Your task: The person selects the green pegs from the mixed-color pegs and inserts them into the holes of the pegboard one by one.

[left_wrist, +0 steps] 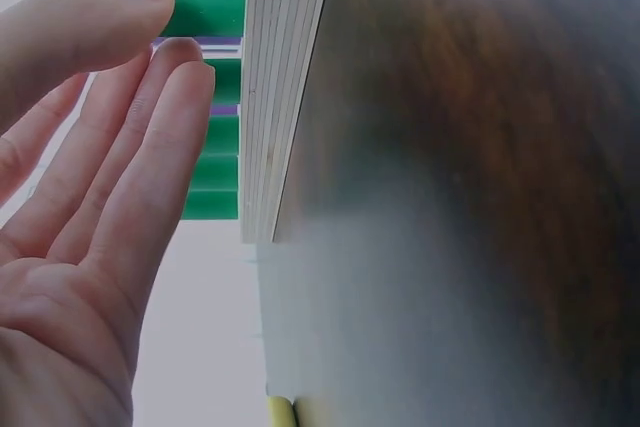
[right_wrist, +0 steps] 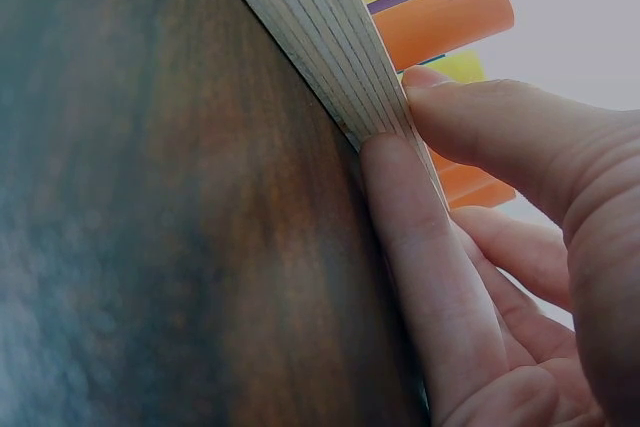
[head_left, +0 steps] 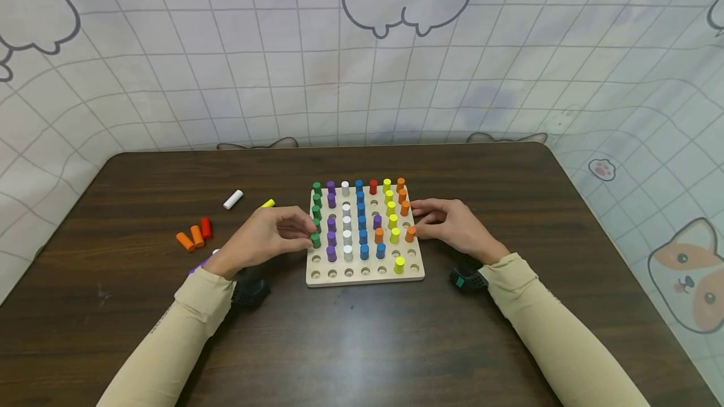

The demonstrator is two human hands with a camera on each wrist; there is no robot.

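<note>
Nearest, two beige sleeves [head_left: 543,325] reaching over the dark worktop [head_left: 351,344]. Beyond them, a pegboard [head_left: 364,275] of pale layered wood, flat at the worktop's middle, with rows of upright coloured pegs. Left hand [head_left: 266,240] at the board's left edge, fingers nearly straight and relaxed, tips at the front green peg [head_left: 315,240]; contact likely, not certain, no pinch seen. Right hand [head_left: 452,226] at the board's right edge, fingers [right_wrist: 440,277] pressed along the plywood side beside the orange pegs [head_left: 410,233], curled round nothing. Judged light, stiff and smooth, each peg best taken by its sides near the top; apt to roll once laid down. Farther left, loose orange and red pegs [head_left: 194,235], then a white peg [head_left: 232,199] and a yellow one [head_left: 268,203], and last a checked cloth backdrop [head_left: 226,49].
</note>
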